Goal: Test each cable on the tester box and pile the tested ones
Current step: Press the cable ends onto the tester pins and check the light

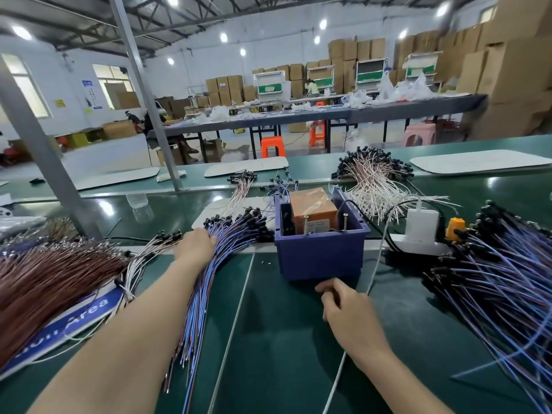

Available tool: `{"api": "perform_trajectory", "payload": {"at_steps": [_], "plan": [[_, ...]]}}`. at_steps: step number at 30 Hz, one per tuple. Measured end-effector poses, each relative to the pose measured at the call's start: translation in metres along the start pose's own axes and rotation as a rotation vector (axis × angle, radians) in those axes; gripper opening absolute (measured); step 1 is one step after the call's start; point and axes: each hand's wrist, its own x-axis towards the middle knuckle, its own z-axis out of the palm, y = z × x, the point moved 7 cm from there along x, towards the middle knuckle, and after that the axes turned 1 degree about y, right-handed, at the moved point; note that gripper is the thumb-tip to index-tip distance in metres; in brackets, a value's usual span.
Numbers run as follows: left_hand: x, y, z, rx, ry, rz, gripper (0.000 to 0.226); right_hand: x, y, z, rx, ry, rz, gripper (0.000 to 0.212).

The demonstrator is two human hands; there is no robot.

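Now my left hand [195,249] lies on the cables [206,282] left of the box [321,258], fingers hidden, grip unclear; my right hand [343,306] hangs loosely curled, empty, before it. Probably piling; next, fetch a fresh cable

The table [283,339] top was a smooth, glossy green sheet that mirrored the lamps. The box [321,258] was matt blue plastic. The orange block [312,209] inside was wrapped in shiny, wrinkled clear film, with two bare metal screws [306,224] near it. The cables [203,294] had smooth plastic sleeves. Right, the power strip [418,245] was glossy white plastic. The far cartons [513,70] were matt cardboard.
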Motion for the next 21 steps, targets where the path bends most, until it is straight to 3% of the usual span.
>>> {"api": "perform_trajectory", "payload": {"at_steps": [13,21], "plan": [[0.016,-0.008,0.003,-0.053,-0.043,-0.067,0.026,0.002,0.000,0.001,-0.058,-0.002,-0.002,0.023],[0.018,-0.008,0.009,0.098,-0.035,-0.034,0.023,0.002,0.000,0.002,-0.070,0.030,0.005,0.019]]}}
